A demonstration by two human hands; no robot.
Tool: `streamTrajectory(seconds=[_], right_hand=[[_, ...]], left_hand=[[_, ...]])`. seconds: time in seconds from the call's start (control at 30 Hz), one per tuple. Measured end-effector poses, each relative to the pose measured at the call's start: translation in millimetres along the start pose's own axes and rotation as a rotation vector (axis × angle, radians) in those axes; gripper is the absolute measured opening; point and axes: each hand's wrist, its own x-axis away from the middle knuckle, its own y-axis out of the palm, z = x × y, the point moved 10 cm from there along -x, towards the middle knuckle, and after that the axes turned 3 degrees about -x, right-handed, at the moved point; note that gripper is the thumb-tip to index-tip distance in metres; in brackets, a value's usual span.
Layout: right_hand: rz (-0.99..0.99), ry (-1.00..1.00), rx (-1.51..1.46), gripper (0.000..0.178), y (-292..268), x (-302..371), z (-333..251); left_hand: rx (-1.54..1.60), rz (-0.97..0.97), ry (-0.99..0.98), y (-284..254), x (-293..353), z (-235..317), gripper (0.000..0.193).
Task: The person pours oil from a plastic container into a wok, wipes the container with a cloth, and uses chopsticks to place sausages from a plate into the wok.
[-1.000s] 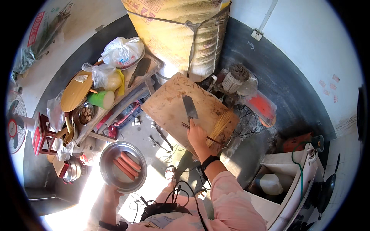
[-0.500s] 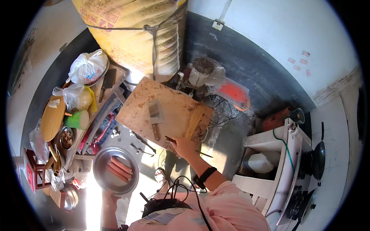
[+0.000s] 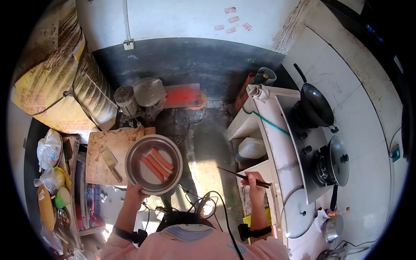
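Note:
My left hand [image 3: 136, 196] grips the near rim of a round metal basin [image 3: 173, 149], held level in front of me. Several reddish sausages [image 3: 152, 167] lie side by side on the basin's bottom. In my right hand [image 3: 255, 187] is a pair of dark chopsticks [image 3: 232, 172], pointing left and held apart from the basin. Behind the basin's left side is a wooden cutting board [image 3: 97, 145], partly covered by it. On the board lies a cleaver [image 3: 109, 158] with a wooden handle.
At right, a counter carries a gas stove [image 3: 299, 141] with a black wok [image 3: 315, 104] and a glass-lidded pan [image 3: 338, 161]. A large lid [image 3: 299, 213] lies nearer me. At left stands a cluttered shelf with a white plastic bag [image 3: 49, 148]. Cables hang before my body.
I have turned right, toward the stove. The basin with the sausages has been lifted and now overlaps the cutting board. My right hand, with the chopsticks, has moved away from the board to the counter side.

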Motion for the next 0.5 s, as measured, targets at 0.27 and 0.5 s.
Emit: streamTrajectory(seconds=[0.27,0.5], right_hand=[[0.206,-0.205,-0.4,0.015,-148,-22,-67],[0.249,-0.27,0.001,0.013,-147,-55,-91]], left_hand=[[-0.104,-0.271,-0.191,228,-46,-47,0.039],[-0.223,-0.481,-0.228,351,-75,-62,0.043]])
